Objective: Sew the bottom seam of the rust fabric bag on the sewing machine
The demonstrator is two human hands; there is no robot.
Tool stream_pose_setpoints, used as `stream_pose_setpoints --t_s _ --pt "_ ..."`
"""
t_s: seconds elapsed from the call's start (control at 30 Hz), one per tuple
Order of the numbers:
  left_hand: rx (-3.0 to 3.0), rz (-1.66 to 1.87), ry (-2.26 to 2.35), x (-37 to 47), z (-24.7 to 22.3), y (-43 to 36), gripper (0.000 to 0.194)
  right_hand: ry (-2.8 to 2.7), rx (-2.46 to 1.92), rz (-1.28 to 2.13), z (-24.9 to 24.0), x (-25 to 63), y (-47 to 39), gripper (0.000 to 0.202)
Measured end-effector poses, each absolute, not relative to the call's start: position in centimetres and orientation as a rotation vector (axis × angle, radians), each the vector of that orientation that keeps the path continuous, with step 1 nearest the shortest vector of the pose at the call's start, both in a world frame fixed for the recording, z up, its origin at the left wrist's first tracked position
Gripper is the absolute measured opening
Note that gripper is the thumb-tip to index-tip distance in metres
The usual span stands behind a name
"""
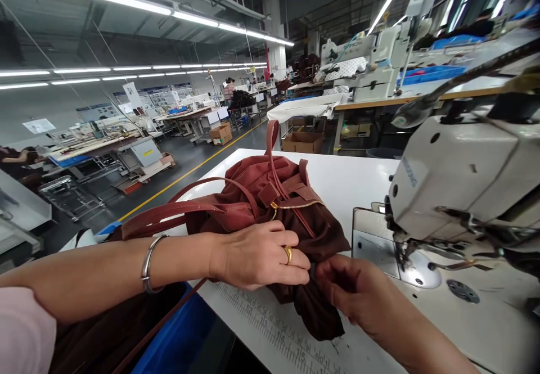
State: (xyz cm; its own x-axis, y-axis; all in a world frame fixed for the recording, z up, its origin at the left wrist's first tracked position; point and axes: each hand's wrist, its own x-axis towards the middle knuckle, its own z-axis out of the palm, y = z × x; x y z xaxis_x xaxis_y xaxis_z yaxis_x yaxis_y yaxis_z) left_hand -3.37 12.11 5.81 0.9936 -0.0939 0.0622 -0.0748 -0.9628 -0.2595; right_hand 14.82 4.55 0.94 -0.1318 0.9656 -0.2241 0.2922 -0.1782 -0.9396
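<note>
A reddish-brown bag (261,171) with long straps and a gold zipper (295,206) lies crumpled on the white sewing table (358,177). My left hand (261,256), with a ring on one finger, is closed over the near side of the bag, its fingertips hidden against the fabric. Just right of it, my right hand (354,284) pinches the edge of the bag's dark brown lining (318,306). A flap of that lining hangs between and below both hands. To the right stands a sewing machine (455,183), its needle area apart from the fabric.
A printed ruler scale (274,329) runs along the table's near edge. Below on the left, a blue bin (181,329) holds dark brown fabric. Another sewing machine (379,64) stands behind on the right, with cardboard boxes (301,142) underneath. Rows of workstations fill the background.
</note>
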Motion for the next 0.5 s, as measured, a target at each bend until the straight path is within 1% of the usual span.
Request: stream_pose_setpoints --t_s 0.1,0.3,0.5 --pt "-2.88 -0.093 0.143 -3.5 5.8 12.2 0.026 -1.474 -1.495 1.384 1.0 14.8 4.6 0.016" --pt "-2.895 -0.041 0.16 -3.4 6.0 12.3 0.026 -1.534 -1.476 1.54 2.0 14.3 4.9 0.014" --pt "-2.958 0.024 0.139 -3.4 6.7 12.0 0.028 -1.538 -1.354 1.685 1.4 14.1 5.1 0.009"
